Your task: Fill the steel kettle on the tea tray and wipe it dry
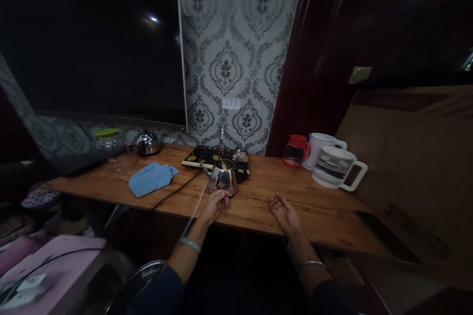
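Observation:
A shiny metal teapot stands on the wooden table, its spout to the left and its lid tipped up at the back right. My left hand rests just in front of the teapot's base, palm turned inward and fingers loosely curled with nothing visible in them; whether it touches the pot I cannot tell. Further right, my right hand lies over the table's front part, palm up, fingers half bent and apart, holding nothing. Behind the teapot is a black electric tea stove with gold flowers and a slim water spout.
A blue cloth, a small metal kettle and a glass jar with a green lid are on the left. A red-lidded jug, a white jug, a glass-and-white pot and a dark flat slab are on the right.

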{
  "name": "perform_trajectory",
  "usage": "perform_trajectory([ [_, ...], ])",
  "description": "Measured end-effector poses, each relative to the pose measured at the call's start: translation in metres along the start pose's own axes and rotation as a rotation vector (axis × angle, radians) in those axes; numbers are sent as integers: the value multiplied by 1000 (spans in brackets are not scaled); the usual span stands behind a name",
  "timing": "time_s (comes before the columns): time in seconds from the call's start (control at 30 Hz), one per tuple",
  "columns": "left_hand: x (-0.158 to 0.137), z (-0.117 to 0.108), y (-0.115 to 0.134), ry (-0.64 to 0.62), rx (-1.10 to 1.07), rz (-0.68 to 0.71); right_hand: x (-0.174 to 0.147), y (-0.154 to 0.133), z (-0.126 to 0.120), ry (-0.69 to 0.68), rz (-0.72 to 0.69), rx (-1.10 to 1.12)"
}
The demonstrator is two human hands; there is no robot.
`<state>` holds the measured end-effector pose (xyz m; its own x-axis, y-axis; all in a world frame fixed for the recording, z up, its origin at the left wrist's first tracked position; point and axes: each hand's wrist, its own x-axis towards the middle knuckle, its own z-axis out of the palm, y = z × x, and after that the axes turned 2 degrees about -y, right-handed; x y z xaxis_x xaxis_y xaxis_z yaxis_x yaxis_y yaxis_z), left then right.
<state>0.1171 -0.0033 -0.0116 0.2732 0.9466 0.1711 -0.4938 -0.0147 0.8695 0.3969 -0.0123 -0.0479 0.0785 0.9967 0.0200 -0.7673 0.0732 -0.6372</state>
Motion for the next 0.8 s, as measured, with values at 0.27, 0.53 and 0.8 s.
perform_trajectory([
  [0.27,-2,0,-4,-17,-16,-12,-2,-1,-6,55,42,-6],
  [0.53,-7,4,-4,-11,-2,-16,1,1,-10,114,53,-58],
  [0.8,-10,9,-1,29,54,-7,1,0,-12,113,57,-89],
])
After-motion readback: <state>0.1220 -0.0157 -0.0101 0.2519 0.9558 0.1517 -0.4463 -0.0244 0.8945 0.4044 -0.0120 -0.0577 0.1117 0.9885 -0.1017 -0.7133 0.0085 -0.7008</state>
